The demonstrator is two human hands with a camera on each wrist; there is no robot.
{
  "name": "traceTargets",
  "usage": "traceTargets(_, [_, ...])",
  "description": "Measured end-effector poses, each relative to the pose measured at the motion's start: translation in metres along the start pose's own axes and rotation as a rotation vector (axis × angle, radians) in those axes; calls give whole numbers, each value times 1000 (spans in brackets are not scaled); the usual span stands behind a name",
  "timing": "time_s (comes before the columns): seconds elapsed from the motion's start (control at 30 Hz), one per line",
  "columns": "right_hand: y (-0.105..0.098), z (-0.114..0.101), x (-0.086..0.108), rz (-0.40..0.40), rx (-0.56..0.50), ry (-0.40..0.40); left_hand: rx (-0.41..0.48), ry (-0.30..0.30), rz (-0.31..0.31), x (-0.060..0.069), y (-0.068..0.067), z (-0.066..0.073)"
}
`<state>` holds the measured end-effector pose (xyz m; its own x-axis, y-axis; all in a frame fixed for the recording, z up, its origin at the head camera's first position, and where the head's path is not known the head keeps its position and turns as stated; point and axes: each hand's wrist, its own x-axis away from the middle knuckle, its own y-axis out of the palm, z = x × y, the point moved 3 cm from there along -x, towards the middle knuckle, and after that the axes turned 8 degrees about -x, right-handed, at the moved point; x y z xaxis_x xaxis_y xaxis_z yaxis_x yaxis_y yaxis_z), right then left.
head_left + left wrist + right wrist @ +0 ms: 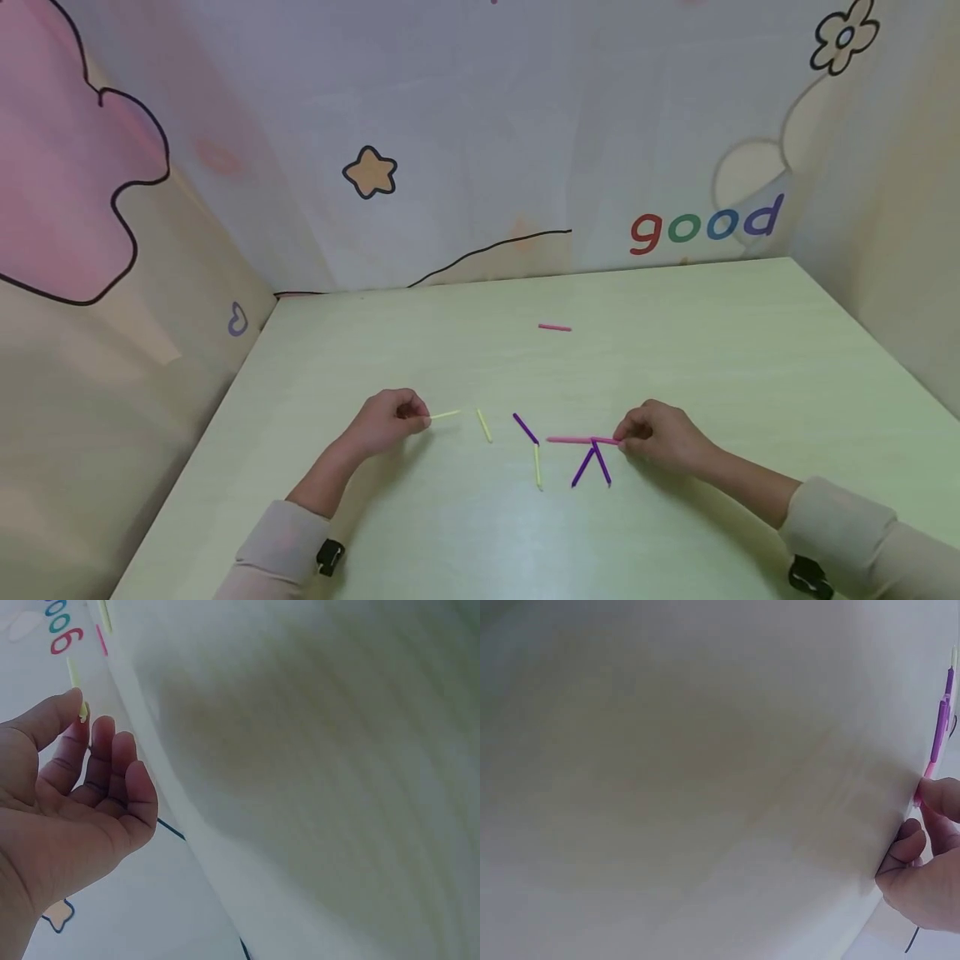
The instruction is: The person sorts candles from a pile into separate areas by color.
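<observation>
My left hand (393,422) pinches one end of a thin yellow stick (447,414) between thumb and forefinger. In the left wrist view this yellow stick (73,673) points away from the fingertips, the other fingers loosely bent. On the table, my right hand (666,435) pinches the right end of a pink stick (606,441). Its left end meets another pink stick (567,439), forming a nearly straight line. Two purple sticks (582,467) slant down from this line like an upturned V. The right wrist view shows the pinched pink stick (928,771) partly covered by the fingers.
Between the hands lie a slanted yellow stick (484,425) and a purple stick (526,428) whose lower end meets another yellow stick (537,468). A lone pink stick (555,327) lies farther back on the pale table (375,342). Printed cloth walls (465,150) stand behind and at the sides.
</observation>
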<state>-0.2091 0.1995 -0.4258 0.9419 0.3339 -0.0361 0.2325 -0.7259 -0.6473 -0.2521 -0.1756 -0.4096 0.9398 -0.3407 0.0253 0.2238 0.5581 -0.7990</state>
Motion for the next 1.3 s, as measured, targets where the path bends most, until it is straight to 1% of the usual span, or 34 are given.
traceTargets(0.13, [0,0,0,-9,-6,2,2,-31,19,-3,1,-11])
traceTargets(0.27, [0,1,0,-11,5,0,20,-72,47,-7,-2,-18])
traceTargets(0.47, [-1,-2,-2,-13,2,5,13,-139,87,-11,-8,-25])
traceTargets(0.6, [-1,-3,-3,-20,-4,2,6,-182,97,-11,-12,-27])
traceTargets(0.7, [-1,-3,-3,-24,-3,-1,6,-200,104,-13,-15,-28])
traceTargets(0.87, [-1,-3,-3,-29,-6,8,7,-243,114,-16,-16,-32])
traceTargets(1.13, [-1,-2,-3,-31,-11,12,-38,-339,118,-18,-14,-38])
traceTargets(1.3, [-1,-3,-3,-33,-14,19,-112,-331,113,-18,-12,-37])
